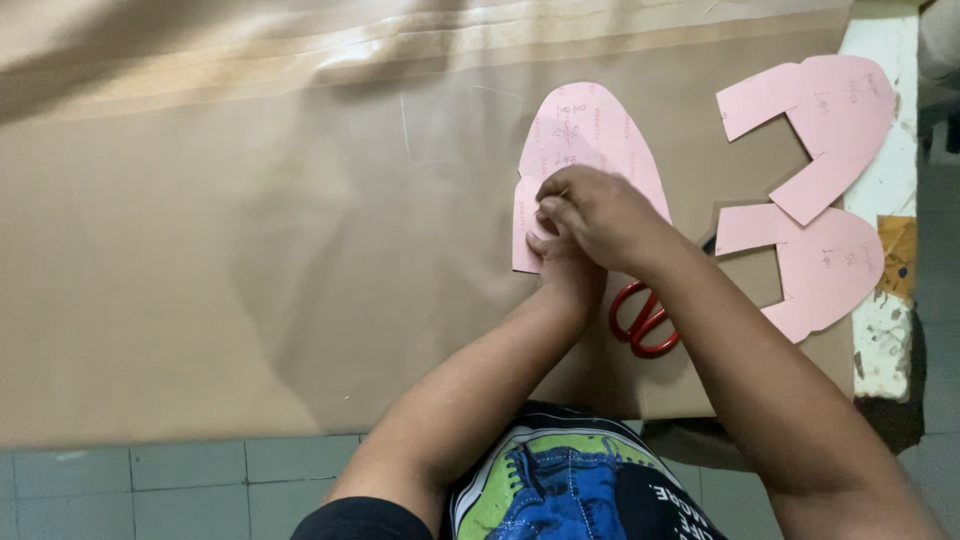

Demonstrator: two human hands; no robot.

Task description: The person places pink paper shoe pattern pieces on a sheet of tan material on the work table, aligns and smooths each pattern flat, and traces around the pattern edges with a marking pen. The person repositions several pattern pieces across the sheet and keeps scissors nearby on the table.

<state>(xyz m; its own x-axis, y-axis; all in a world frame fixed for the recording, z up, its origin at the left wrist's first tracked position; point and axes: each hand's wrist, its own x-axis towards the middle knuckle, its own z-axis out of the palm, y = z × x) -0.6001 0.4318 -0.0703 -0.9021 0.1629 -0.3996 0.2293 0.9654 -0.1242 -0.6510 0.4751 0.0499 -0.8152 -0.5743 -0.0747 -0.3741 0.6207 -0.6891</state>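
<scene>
A pink paper pattern piece (585, 130) with a rounded top lies flat on a large tan sheet (250, 250). My right hand (595, 210) rests on the lower part of that pattern with its fingers curled, pressing down. My left hand (565, 265) sits just under it, mostly hidden by the right hand, touching the pattern's lower edge. Whether either hand holds a small tool I cannot tell. Red-handled scissors (640, 320) lie on the sheet beside my right forearm.
Two more pink cut-out pattern pieces, one at the upper right (830, 115) and one below it (825, 265), lie near the sheet's right edge. A paint-stained white table edge (885, 340) runs down the right. Green floor tiles (150, 490) show below the sheet.
</scene>
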